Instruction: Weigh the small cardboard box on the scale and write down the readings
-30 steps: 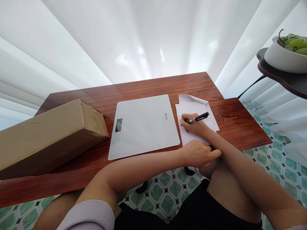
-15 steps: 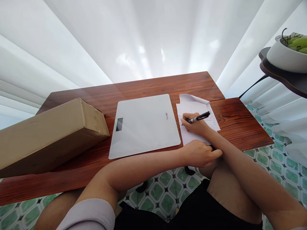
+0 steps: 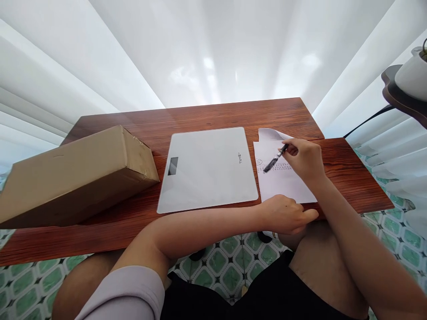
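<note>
My right hand (image 3: 305,160) pinches a black pen (image 3: 275,159) above the upper right part of a white sheet of paper (image 3: 283,186). The pen slants toward the lower left, its free end over handwritten lines and a small circled note. My left hand (image 3: 287,214) is curled at the table's front edge, by the lower edge of the paper. Its palm side is hidden, so I cannot see whether anything is inside. Left of the paper lies a flat white bathroom scale (image 3: 208,171) with a dark display.
A long cardboard box (image 3: 70,166) lies at the left of the wooden table (image 3: 200,116). White curtains (image 3: 213,49) hang behind. At the upper right, a white bowl (image 3: 412,78) stands on a dark wavy-edged stand (image 3: 396,95). The floor is green tiled.
My right hand has lifted from the writing and moved up and right, and the pen's free end has swung to the lower left. My left hand stays at the table edge. The view has shifted slightly.
</note>
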The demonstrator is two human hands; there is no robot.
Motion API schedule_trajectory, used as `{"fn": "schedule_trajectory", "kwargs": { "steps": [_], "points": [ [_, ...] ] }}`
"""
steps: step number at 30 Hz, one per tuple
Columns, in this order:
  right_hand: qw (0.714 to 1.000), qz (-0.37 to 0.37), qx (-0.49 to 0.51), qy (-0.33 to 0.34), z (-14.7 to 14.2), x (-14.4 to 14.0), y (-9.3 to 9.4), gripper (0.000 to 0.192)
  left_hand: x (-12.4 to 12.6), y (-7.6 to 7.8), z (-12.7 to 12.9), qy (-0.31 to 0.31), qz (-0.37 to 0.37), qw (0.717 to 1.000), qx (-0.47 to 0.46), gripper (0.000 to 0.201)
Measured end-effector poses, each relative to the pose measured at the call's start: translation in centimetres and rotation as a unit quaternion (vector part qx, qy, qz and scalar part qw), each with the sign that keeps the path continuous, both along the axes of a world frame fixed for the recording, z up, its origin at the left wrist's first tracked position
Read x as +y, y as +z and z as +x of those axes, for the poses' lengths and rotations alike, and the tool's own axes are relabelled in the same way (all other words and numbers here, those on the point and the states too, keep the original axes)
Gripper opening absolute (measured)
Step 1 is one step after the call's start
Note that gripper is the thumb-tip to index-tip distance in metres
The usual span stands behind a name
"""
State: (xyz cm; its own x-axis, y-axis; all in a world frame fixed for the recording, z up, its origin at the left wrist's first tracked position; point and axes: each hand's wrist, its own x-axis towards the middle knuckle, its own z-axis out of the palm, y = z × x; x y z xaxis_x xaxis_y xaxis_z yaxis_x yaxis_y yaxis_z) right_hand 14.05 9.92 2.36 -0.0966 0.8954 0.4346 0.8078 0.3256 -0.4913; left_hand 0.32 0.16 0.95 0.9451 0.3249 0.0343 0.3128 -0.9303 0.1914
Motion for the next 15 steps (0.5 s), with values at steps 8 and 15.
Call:
{"fn": "schedule_trajectory", "kwargs": {
  "steps": [8, 15],
  "points": [
    [0.981, -0.143, -0.041, -0.129, 1.5, 0.6, 0.7, 0.028, 0.1, 0.1, 0.0, 0.000, -0.012, 1.000, 0.009, 0.018],
    [0.969, -0.181, -0.097, -0.136, 1.6, 1.2, 0.4, 0.033, 0.0, -0.3, 0.0, 0.006, 0.004, 1.000, -0.003, 0.016]
  ]
}}
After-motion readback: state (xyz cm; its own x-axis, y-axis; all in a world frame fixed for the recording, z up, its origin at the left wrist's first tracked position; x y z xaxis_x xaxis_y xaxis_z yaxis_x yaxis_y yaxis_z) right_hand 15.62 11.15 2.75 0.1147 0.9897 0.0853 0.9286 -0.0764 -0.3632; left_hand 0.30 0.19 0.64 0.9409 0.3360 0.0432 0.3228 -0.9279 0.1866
